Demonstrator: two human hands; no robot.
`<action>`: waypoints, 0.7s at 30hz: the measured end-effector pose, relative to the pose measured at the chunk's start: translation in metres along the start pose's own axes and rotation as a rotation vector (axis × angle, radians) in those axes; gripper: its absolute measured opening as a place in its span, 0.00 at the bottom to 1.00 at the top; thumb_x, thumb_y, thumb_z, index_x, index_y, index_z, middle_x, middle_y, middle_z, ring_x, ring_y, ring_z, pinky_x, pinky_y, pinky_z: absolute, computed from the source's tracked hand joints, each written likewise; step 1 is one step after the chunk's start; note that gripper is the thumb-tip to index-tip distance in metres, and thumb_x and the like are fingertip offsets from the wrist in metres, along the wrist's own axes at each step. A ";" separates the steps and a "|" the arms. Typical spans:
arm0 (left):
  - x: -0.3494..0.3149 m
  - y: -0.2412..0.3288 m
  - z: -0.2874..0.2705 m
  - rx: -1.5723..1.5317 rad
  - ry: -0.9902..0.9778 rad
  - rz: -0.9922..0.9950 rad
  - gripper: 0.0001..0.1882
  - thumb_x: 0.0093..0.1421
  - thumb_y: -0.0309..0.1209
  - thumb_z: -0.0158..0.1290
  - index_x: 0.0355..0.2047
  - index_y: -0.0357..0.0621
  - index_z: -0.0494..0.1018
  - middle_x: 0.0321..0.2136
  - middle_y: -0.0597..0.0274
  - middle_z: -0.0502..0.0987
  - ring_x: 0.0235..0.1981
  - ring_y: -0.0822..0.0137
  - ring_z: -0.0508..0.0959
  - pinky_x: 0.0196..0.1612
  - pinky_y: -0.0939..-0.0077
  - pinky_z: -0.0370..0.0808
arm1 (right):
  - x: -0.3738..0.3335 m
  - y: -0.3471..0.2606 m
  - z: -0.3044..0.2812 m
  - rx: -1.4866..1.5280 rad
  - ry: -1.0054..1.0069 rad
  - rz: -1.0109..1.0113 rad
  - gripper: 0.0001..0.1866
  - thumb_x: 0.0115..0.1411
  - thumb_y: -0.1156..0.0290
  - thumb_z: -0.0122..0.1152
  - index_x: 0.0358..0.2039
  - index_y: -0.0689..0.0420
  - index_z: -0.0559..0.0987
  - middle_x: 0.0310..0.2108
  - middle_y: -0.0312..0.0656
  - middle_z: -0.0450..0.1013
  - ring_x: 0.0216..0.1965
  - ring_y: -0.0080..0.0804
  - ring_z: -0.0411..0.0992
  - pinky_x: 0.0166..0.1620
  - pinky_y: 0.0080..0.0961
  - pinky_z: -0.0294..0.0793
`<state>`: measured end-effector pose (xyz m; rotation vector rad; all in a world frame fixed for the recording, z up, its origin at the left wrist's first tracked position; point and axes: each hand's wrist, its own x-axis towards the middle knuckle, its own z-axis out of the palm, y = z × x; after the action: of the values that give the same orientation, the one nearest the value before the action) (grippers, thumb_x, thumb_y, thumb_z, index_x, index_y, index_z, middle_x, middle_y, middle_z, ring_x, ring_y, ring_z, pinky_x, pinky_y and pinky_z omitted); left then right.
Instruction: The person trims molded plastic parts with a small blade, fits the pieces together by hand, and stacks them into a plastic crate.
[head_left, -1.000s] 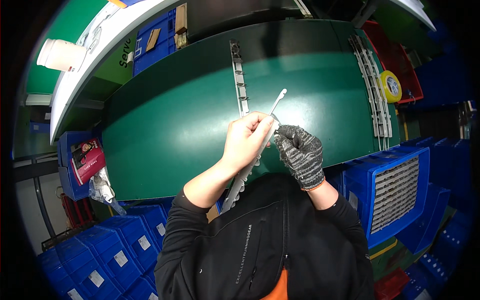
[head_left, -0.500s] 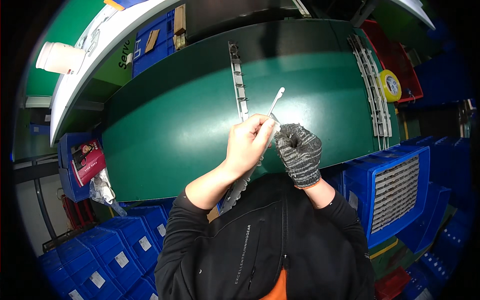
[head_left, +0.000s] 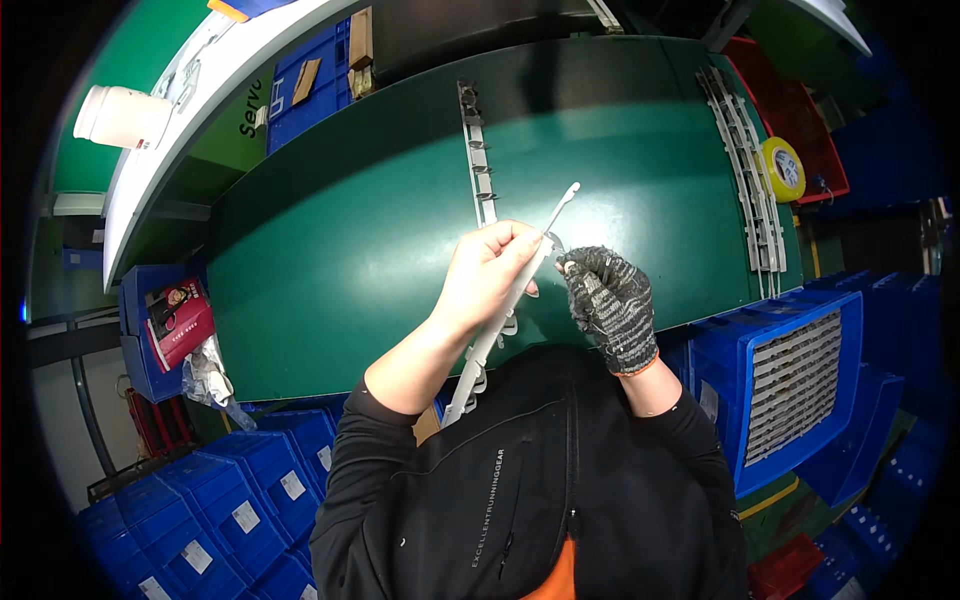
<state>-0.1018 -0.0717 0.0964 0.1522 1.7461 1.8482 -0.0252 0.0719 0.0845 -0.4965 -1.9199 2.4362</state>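
My left hand [head_left: 490, 275] is bare and closed round a long pale grey strip [head_left: 487, 340] with small curved tabs along one edge. The strip slants from near my jacket up to the right. Past my left thumb, a narrow white end [head_left: 562, 207] with a rounded tip sticks out. My right hand [head_left: 610, 305], in a dark striped knit glove, is closed in a pinch beside the strip, near a small curved tab. Whatever its fingertips hold is too small to make out. Beyond my left hand, another tabbed strip [head_left: 478, 160] lies on the green table [head_left: 330, 250].
More tabbed strips [head_left: 745, 180] lie at the table's right side, next to a yellow tape roll [head_left: 784, 169]. A blue crate [head_left: 800, 385] holding stacked strips stands at the right. Several blue bins [head_left: 230, 490] line the lower left. A red-pink package [head_left: 180, 325] sits left of the table.
The held strip has turned, showing more of its flat face, and its tip has shifted right and slightly down. My right hand has turned and moved a little to the right.
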 end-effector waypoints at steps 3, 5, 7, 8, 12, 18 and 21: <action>-0.001 0.000 0.000 -0.038 -0.022 -0.024 0.12 0.58 0.33 0.47 0.31 0.35 0.70 0.21 0.67 0.72 0.16 0.79 0.70 0.20 0.87 0.68 | -0.001 0.004 -0.004 -0.077 -0.059 -0.076 0.05 0.54 0.72 0.54 0.29 0.60 0.76 0.16 0.36 0.69 0.15 0.19 0.64 0.21 0.18 0.64; -0.001 0.000 0.001 -0.054 -0.026 -0.027 0.12 0.58 0.33 0.47 0.31 0.35 0.70 0.21 0.67 0.72 0.16 0.79 0.70 0.20 0.87 0.68 | -0.001 0.003 -0.004 -0.238 -0.053 -0.166 0.06 0.54 0.71 0.54 0.29 0.60 0.75 0.18 0.39 0.69 0.17 0.25 0.66 0.22 0.21 0.65; -0.002 0.000 0.001 -0.076 -0.025 -0.034 0.11 0.58 0.33 0.47 0.31 0.35 0.70 0.22 0.66 0.72 0.16 0.79 0.70 0.20 0.87 0.69 | -0.001 -0.001 -0.004 -0.400 -0.048 -0.255 0.06 0.54 0.71 0.54 0.29 0.60 0.75 0.19 0.42 0.70 0.18 0.31 0.68 0.24 0.24 0.67; -0.002 0.000 0.002 -0.076 -0.026 -0.034 0.11 0.58 0.33 0.47 0.31 0.35 0.70 0.22 0.66 0.72 0.16 0.79 0.70 0.20 0.87 0.69 | -0.001 -0.003 -0.004 -0.487 -0.027 -0.365 0.06 0.53 0.70 0.54 0.29 0.60 0.74 0.21 0.44 0.70 0.20 0.37 0.69 0.25 0.27 0.67; 0.001 -0.004 -0.002 -0.146 -0.054 -0.043 0.11 0.58 0.33 0.48 0.30 0.36 0.70 0.21 0.66 0.72 0.15 0.79 0.71 0.20 0.87 0.70 | -0.003 -0.004 -0.011 -0.761 -0.045 -0.567 0.07 0.52 0.70 0.54 0.30 0.59 0.73 0.25 0.46 0.71 0.25 0.42 0.70 0.29 0.31 0.69; 0.003 -0.003 -0.005 -0.190 -0.101 -0.051 0.12 0.57 0.34 0.49 0.31 0.35 0.70 0.23 0.64 0.74 0.16 0.78 0.71 0.21 0.86 0.72 | -0.002 -0.001 -0.010 -1.036 -0.049 -0.743 0.05 0.51 0.72 0.53 0.28 0.58 0.74 0.24 0.45 0.70 0.25 0.42 0.69 0.27 0.32 0.69; 0.003 -0.003 -0.005 -0.196 -0.102 -0.063 0.12 0.57 0.34 0.49 0.31 0.35 0.70 0.23 0.64 0.74 0.16 0.78 0.71 0.21 0.86 0.71 | 0.000 0.001 -0.010 -1.094 -0.052 -0.792 0.04 0.52 0.72 0.53 0.26 0.58 0.74 0.23 0.44 0.70 0.24 0.41 0.69 0.26 0.32 0.68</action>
<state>-0.1054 -0.0749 0.0924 0.1104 1.4754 1.9184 -0.0226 0.0810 0.0813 0.3353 -2.6066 0.8420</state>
